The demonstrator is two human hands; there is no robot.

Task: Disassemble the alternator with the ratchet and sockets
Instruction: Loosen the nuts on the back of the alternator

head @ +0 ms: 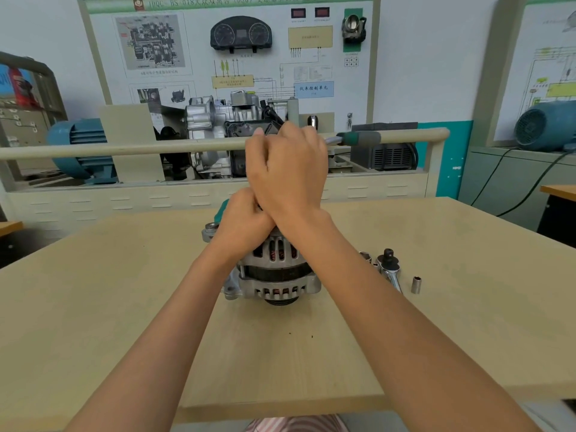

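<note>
The silver alternator (274,275) stands on the wooden table (124,307), copper windings showing through its slots. My left hand (243,222) sits curled on top of it and grips a tool of which only a green tip (222,210) shows. My right hand (286,169) is raised above the left, wrist crossing over it. It grips a ratchet whose steel shaft and green-grey handle (358,138) stick out to the right. The ratchet's head and the alternator's top are hidden by my hands.
A second ratchet (389,268) lies on the table right of the alternator, with one socket (365,256) beside it and another socket (416,285) standing farther right. Behind the table a railed training bench (218,145) holds a gearbox and blue motors.
</note>
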